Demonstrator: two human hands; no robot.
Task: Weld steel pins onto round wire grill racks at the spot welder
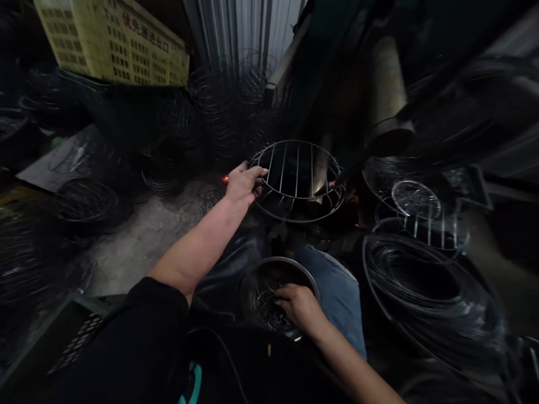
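My left hand [244,184] grips the near-left rim of a round wire rack [298,174], thumb on top and fingers below. Straight parallel bars cross the rack's upper ring, and a second ring shows beneath it. A metal rod [320,174] of the machine meets the rack at its right part. In my lap sits a metal bowl [309,275] with many short wire pieces [269,308] in it. My right hand [298,306] reaches into this bowl, fingers drawn together at the wire pieces; what lies between the fingertips is too small to make out.
A coil of wire [421,280] and another barred wire rack [433,227] lie at the right. A thick cylinder [389,90] of the machine hangs above. A yellow crate [138,47] stands at the back left, a green crate [80,331] near my left elbow. Wire rings [86,199] lie leftward.
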